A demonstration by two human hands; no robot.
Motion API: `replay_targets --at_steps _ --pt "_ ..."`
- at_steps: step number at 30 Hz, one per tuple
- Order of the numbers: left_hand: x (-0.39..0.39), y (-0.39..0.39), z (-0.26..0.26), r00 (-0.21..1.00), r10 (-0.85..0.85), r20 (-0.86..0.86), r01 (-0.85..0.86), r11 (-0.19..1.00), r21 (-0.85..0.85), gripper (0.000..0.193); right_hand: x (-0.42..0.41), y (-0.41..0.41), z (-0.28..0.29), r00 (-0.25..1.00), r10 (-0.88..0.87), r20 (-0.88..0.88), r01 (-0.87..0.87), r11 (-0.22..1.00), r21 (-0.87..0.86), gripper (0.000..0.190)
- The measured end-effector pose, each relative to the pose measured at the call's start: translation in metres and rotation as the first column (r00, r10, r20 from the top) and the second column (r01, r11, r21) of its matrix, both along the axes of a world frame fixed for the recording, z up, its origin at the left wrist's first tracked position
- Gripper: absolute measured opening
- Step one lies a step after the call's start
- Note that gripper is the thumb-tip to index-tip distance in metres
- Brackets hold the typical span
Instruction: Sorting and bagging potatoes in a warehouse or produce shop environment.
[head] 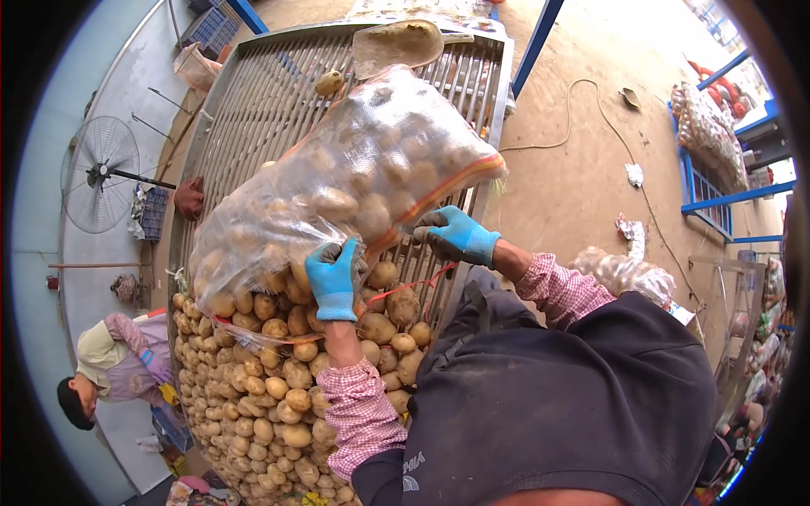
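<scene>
A clear mesh bag with an orange-yellow seam lies on its side on a slatted metal sorting table, bulging with potatoes. Its mouth faces the loose potatoes heaped at the near end. My left hand, in a blue glove with grey palm, pinches the bag's film close to the mouth. In a matching glove, my right hand has its fingers curled at the bag's seamed edge and seems to grip it; the fingertips are partly hidden. A red string trails over potatoes between my hands.
A dirty scoop and a single potato rest at the table's far end. A standing fan and a co-worker are on the left. A cable and a filled bag lie on the floor to the right.
</scene>
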State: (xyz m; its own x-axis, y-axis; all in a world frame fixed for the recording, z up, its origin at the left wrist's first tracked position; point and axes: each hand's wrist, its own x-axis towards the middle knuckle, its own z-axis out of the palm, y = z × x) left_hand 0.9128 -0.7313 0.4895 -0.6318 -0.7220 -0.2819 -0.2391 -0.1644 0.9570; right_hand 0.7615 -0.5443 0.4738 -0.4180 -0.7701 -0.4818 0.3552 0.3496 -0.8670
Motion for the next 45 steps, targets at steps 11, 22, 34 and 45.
replay_targets --at_steps 11,22,34,45 --pt "0.001 -0.011 0.005 0.990 -0.114 0.086 0.117 0.992 -0.035 0.027 -0.003 -0.025 0.001 0.995 0.093 0.021 -0.093 0.995 -0.022 0.018" --pt "-0.009 -0.013 0.009 0.992 -0.111 0.062 0.108 0.993 0.042 0.024 0.016 -0.044 -0.012 0.985 0.173 0.027 -0.172 0.985 -0.013 0.022" --pt "-0.005 -0.011 0.027 0.994 -0.092 0.052 0.087 0.992 0.094 0.022 0.026 -0.043 -0.013 0.972 0.089 0.217 -0.083 0.996 -0.037 0.022" --pt "-0.072 -0.055 0.050 0.993 -0.108 0.047 0.111 0.993 -0.051 0.023 0.012 0.003 0.018 0.931 0.300 0.208 -0.275 0.951 -0.142 0.026"
